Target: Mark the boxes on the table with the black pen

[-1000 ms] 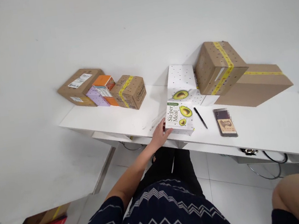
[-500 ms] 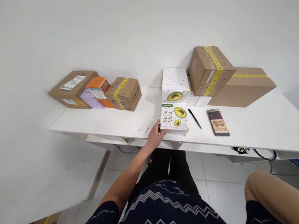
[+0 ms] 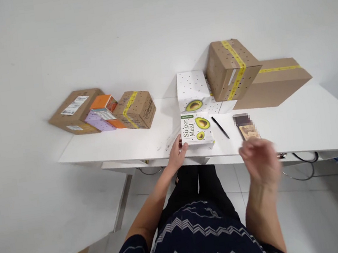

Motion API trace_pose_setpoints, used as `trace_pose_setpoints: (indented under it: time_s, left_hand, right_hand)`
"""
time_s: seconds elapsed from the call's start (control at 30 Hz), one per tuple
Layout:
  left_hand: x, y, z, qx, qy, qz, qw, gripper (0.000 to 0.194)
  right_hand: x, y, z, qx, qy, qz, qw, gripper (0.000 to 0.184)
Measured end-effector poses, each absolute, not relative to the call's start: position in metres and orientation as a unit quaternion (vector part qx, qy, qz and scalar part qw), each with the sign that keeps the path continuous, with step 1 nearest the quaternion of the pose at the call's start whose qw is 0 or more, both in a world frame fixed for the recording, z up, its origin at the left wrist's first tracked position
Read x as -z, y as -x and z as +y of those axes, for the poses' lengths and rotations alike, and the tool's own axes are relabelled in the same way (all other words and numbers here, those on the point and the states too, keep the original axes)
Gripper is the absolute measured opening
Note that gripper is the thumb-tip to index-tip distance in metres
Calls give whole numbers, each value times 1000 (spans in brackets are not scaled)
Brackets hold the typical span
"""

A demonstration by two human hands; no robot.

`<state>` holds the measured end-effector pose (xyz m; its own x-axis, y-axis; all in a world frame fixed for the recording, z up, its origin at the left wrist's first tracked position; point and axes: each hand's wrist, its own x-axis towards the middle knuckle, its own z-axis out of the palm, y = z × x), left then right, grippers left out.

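Note:
A white "Super Meal" box (image 3: 195, 130) with avocado pictures lies at the desk's front edge. My left hand (image 3: 177, 152) grips its near left corner, thumb at the front and fingers along the side. Behind it stands a taller white dotted box (image 3: 191, 85) with another avocado picture. My right hand (image 3: 260, 158) is raised by the front edge, smeared by motion, so its fingers are hard to make out. It partly covers a phone (image 3: 245, 124) in a printed case. Between the box and the phone lies a black pen (image 3: 220, 127).
A cardboard carton with yellow tape (image 3: 232, 70) leans beside the white boxes, with a larger flat carton (image 3: 276, 87) to its right. At the left stand a labelled carton (image 3: 75, 109), a purple box (image 3: 100, 121), an orange box (image 3: 103, 104) and a small taped carton (image 3: 137, 110).
My right hand has come up from the lower right to over the desk's front edge near the phone. My left hand stays at the Super Meal box. The view has shifted slightly.

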<state>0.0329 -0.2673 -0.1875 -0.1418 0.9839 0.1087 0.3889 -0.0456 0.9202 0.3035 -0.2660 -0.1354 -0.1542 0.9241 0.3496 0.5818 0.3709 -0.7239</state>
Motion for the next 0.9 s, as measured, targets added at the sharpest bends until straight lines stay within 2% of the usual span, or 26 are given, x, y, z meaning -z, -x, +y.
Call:
trace_pose_setpoints:
  time_s: [0.03, 0.13, 0.2, 0.37, 0.6, 0.9]
  left_hand:
    - [186, -34, -267, -452, -566, 607, 327, 65]
    - [183, -36, -265, -452, -564, 618, 310, 62]
    - [182, -37, -264, -450, -564, 623, 303, 60]
    - [181, -38, -265, -456, -567, 616, 303, 54]
    - [185, -38, -268, -469, -556, 611, 312, 53]
    - [192, -33, -274, -509, -575, 554, 321, 51]
  right_hand:
    - [139, -296, -265, -237, 541, -683, 430, 57]
    - [150, -268, -258, -337, 590, -534, 503, 55]
    - [158, -249, -252, -376, 593, -522, 484, 59]
    - [173, -228, -244, -375, 598, -565, 427, 68]
    - [177, -228, -248, -378, 577, -563, 456, 62]
    - [188, -230, -249, -419, 492, -543, 536, 53]
